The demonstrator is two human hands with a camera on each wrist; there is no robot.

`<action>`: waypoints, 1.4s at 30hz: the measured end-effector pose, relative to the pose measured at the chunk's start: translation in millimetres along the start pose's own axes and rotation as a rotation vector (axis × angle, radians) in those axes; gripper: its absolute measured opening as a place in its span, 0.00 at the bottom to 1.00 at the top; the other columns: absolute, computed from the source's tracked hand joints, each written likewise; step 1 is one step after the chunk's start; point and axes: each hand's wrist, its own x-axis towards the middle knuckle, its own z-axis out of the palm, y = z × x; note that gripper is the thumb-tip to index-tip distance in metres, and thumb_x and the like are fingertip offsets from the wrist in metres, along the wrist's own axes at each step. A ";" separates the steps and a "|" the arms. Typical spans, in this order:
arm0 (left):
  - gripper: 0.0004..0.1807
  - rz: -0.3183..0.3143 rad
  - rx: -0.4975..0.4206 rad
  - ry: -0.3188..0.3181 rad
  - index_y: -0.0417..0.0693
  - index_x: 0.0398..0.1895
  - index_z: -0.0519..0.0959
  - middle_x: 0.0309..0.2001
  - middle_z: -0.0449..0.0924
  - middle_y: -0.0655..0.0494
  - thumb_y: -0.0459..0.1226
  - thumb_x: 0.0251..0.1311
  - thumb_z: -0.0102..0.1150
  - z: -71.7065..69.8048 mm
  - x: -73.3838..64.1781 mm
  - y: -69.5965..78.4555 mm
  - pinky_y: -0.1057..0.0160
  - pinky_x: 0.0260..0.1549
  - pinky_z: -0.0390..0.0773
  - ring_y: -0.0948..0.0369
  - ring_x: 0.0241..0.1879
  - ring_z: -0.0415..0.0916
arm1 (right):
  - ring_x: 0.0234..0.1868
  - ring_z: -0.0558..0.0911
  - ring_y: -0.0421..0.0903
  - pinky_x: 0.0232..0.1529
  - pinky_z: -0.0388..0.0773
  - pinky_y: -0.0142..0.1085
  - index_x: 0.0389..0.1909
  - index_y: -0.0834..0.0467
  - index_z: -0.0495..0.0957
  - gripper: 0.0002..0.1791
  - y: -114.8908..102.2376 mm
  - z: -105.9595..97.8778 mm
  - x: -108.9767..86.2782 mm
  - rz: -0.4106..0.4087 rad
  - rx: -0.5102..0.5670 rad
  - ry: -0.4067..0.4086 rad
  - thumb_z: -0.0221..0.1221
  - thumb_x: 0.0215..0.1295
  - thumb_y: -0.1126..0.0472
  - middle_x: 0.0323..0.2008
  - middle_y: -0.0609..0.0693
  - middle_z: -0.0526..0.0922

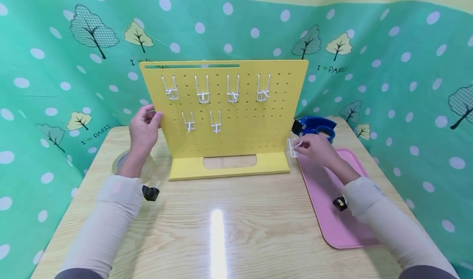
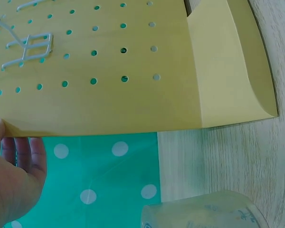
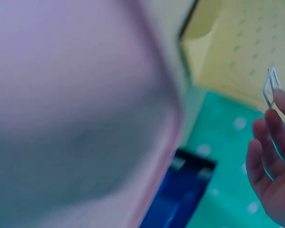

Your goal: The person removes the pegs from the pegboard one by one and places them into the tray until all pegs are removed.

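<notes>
A yellow pegboard [image 1: 236, 135] stands upright on its own base, with white wire hooks [image 1: 202, 90] hung in two rows on its face. My left hand [image 1: 145, 127] grips the board's left edge, thumb on the front and fingers behind, which the left wrist view shows too. Beside the board's lower right edge, my right hand [image 1: 318, 149] pinches another white wire hook [image 1: 292, 148] between thumb and fingers. In the right wrist view that hook [image 3: 270, 88] sticks up from the fingertips, overlapping the board's face, while the other fingers are loosely bent.
A pink tray [image 1: 332, 225] lies at the right, under my right forearm. Behind it sits a blue tape dispenser [image 1: 318, 125]. A clear plastic container [image 2: 204, 213] stands by my left forearm. A green dotted curtain [image 1: 236, 32] surrounds the wooden table [image 1: 177, 229].
</notes>
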 end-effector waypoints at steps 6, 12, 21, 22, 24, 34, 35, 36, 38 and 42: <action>0.19 -0.002 -0.011 -0.005 0.41 0.61 0.77 0.40 0.78 0.64 0.40 0.72 0.59 0.0 0.4 1.5 0.78 0.39 0.86 0.74 0.38 0.76 | 0.35 0.80 0.44 0.36 0.79 0.33 0.40 0.52 0.87 0.05 39.6 2.6 -13.9 0.079 -0.003 -0.093 0.66 0.68 0.57 0.35 0.48 0.87; 0.19 -0.005 0.000 -0.006 0.41 0.61 0.77 0.43 0.80 0.57 0.40 0.73 0.58 -0.4 1.2 0.6 0.74 0.42 0.88 0.73 0.39 0.76 | 0.34 0.79 0.43 0.34 0.78 0.32 0.41 0.51 0.87 0.05 59.7 7.4 -18.9 0.099 -0.007 -0.158 0.64 0.69 0.56 0.34 0.47 0.86; 0.19 -0.011 -0.008 -0.006 0.41 0.62 0.76 0.41 0.78 0.60 0.40 0.73 0.58 -1.5 -0.2 -0.4 0.78 0.40 0.86 0.73 0.38 0.76 | 0.32 0.77 0.44 0.33 0.76 0.32 0.39 0.52 0.86 0.04 73.8 15.8 -19.4 0.131 -0.009 -0.189 0.64 0.69 0.58 0.32 0.47 0.85; 0.19 -0.007 -0.006 -0.007 0.40 0.62 0.76 0.42 0.79 0.60 0.40 0.73 0.58 -1.7 -0.5 -0.4 0.79 0.39 0.86 0.73 0.38 0.76 | 0.32 0.77 0.44 0.33 0.76 0.32 0.38 0.52 0.86 0.04 74.3 16.6 -19.8 0.133 -0.010 -0.192 0.64 0.69 0.58 0.32 0.47 0.84; 0.19 -0.002 -0.004 -0.007 0.41 0.62 0.77 0.42 0.79 0.59 0.40 0.73 0.58 -2.4 -0.8 -0.3 0.78 0.40 0.86 0.73 0.39 0.76 | 0.32 0.77 0.44 0.33 0.77 0.32 0.38 0.52 0.86 0.03 74.8 17.8 -20.6 0.136 -0.007 -0.197 0.64 0.69 0.59 0.32 0.47 0.84; 0.20 -0.010 -0.019 -0.012 0.41 0.62 0.76 0.40 0.77 0.64 0.40 0.73 0.59 -4.4 -0.2 0.3 0.74 0.42 0.88 0.72 0.39 0.76 | 0.39 0.80 0.49 0.39 0.82 0.38 0.47 0.54 0.85 0.09 70.6 4.4 -17.1 0.193 -0.034 -0.207 0.61 0.70 0.59 0.40 0.53 0.85; 0.20 -0.013 -0.022 -0.012 0.41 0.62 0.76 0.40 0.77 0.65 0.40 0.72 0.59 -4.3 -0.3 0.5 0.74 0.42 0.88 0.72 0.38 0.76 | 0.41 0.81 0.50 0.40 0.83 0.41 0.49 0.55 0.85 0.11 68.9 0.3 -16.3 0.202 -0.038 -0.198 0.60 0.71 0.59 0.42 0.54 0.85; 0.20 -0.015 -0.021 -0.013 0.41 0.63 0.76 0.40 0.77 0.65 0.40 0.73 0.59 -4.2 -0.3 0.8 0.74 0.42 0.88 0.72 0.38 0.76 | 0.42 0.81 0.51 0.42 0.84 0.43 0.51 0.55 0.84 0.12 67.4 -3.7 -15.2 0.208 -0.043 -0.185 0.59 0.72 0.58 0.43 0.55 0.85; 0.20 -0.018 -0.024 -0.015 0.41 0.63 0.76 0.40 0.77 0.65 0.40 0.73 0.59 -4.1 -0.4 1.6 0.74 0.42 0.88 0.72 0.38 0.76 | 0.44 0.81 0.54 0.46 0.85 0.48 0.53 0.57 0.83 0.13 62.7 -12.0 -12.0 0.213 -0.044 -0.154 0.58 0.74 0.57 0.45 0.57 0.85; 0.20 -0.019 -0.042 -0.028 0.40 0.63 0.76 0.41 0.78 0.63 0.39 0.72 0.59 -3.1 -0.4 3.1 0.77 0.41 0.87 0.72 0.39 0.76 | 0.47 0.83 0.56 0.49 0.85 0.53 0.54 0.59 0.82 0.14 45.6 -24.9 -4.0 0.172 -0.021 -0.060 0.58 0.75 0.57 0.47 0.60 0.86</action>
